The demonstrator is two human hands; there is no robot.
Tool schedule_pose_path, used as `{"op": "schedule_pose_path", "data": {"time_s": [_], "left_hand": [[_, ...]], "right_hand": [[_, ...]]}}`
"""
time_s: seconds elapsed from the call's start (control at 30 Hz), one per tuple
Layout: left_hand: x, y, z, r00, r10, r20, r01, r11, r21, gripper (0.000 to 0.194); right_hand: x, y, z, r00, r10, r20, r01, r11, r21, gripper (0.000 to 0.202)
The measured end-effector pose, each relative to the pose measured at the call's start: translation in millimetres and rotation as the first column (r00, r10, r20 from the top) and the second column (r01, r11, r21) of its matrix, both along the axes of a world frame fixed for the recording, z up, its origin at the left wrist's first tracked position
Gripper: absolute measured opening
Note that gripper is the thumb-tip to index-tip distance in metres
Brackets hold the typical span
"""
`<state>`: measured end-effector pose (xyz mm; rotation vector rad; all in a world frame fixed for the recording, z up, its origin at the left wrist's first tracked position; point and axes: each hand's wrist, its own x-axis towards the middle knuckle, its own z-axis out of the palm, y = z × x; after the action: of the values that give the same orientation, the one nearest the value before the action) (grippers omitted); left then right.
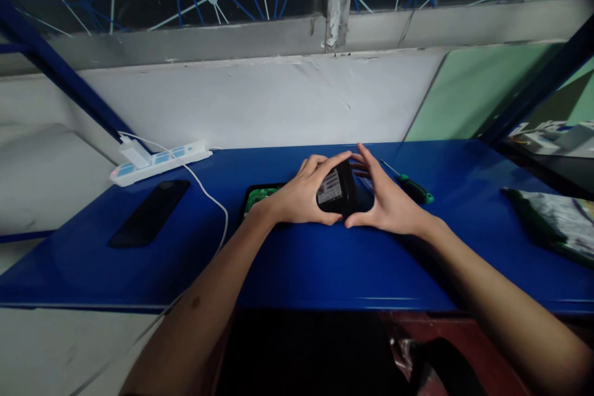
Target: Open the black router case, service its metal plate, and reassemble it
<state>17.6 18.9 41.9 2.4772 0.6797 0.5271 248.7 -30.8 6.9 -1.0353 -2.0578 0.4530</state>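
A small black box-like part (351,189) with a white printed label is held up near the middle of the blue table. My left hand (301,192) is wrapped round its left side, thumb below and fingers above. On the other side my right hand (383,198) is curved with thumb and fingers apart, its fingertips close to the part's right edge; whether they touch it is unclear. Behind my left wrist lies a black case with a green circuit board (260,196) in it, partly hidden by that hand.
A green-handled screwdriver (415,189) lies right of my right hand. At the left are a black phone (149,213) and a white power strip (162,162) with a white cable running to the front edge. A plastic bag (557,219) sits far right; blue posts (69,80) flank the table.
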Motion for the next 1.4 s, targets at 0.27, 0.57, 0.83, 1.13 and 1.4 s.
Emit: {"op": "schedule_pose_path", "data": {"time_s": [0.27,0.57,0.83,1.13,1.4], "left_hand": [[-3.9,6.7,-7.2,0.973,0.016,0.23,-0.003,0.998,-0.06,0.098],[-4.7,11.2,-11.0,0.976,0.004,0.218,0.021,0.993,-0.114,0.096],[-6.8,13.7,-11.5,0.977,-0.022,0.211,0.062,0.981,-0.186,0.097],[-13.6,20.9,-14.7,0.987,0.051,0.155,-0.018,0.978,-0.21,0.099],[-15.4,25.1,-15.5,0.994,0.1,0.037,-0.093,0.984,-0.152,0.1]], "right_hand": [[-4.7,-0.6,-6.4,0.997,-0.022,0.079,0.033,0.989,-0.141,0.135],[-8.0,0.3,-7.7,0.993,0.014,0.114,0.011,0.976,-0.218,0.133],[-4.4,3.8,-13.5,0.996,0.021,0.092,-0.002,0.98,-0.201,0.128],[-2.2,6.8,-12.5,0.969,-0.164,0.184,0.191,0.971,-0.142,0.131],[-3.7,7.7,-13.2,0.93,-0.244,0.273,0.282,0.953,-0.107,0.129]]}}
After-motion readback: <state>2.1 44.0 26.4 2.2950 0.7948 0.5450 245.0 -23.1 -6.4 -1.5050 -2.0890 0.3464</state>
